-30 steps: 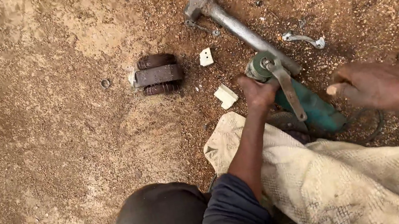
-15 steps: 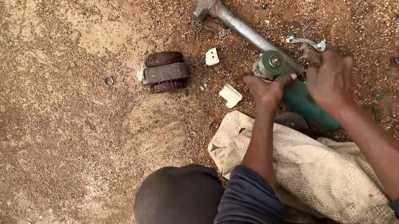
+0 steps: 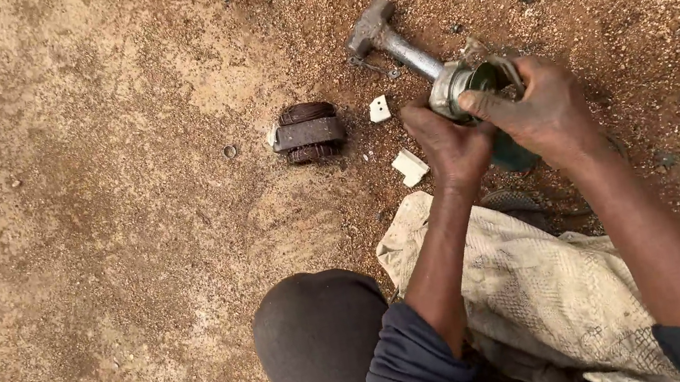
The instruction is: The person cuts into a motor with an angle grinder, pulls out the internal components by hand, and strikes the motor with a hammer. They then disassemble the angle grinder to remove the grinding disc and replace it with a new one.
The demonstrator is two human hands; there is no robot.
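Left hand [image 3: 448, 144]: clenched from below around the green tool body, fingers curled at its metal end
Right hand [image 3: 544, 108]: wrapped over the top of the same piece, thumb pressed across the round metal collar; grip closed on it
Green tool body [image 3: 512, 153]: held up between both hands at about 1 o'clock from the knee, mostly hidden by the palms; only a dark green edge shows under the right hand
Metal collar [image 3: 457, 86]: silver ring at the front of the tool body, facing 11 o'clock toward the hammer
Hammer [image 3: 389, 38]: lies on the dirt ground at 11 o'clock from the hands, handle running under or just beside the collar; I cannot tell whether they touch
Copper coil [image 3: 308, 131]: on the ground at 9 o'clock from the hands, well apart
White plastic bits [image 3: 409, 167]: two small pieces between coil and hands, the second [image 3: 380, 108] nearer the hammer
Sack cloth [image 3: 543, 286]: spread over the lap at 6 o'clock, under both forearms
Risk: the collar looks smooth and the hands dusty, so a twist could slip and pinch a finger; any loose part freed would likely drop into the gritty dirt [image 3: 84, 217] and be hard to find
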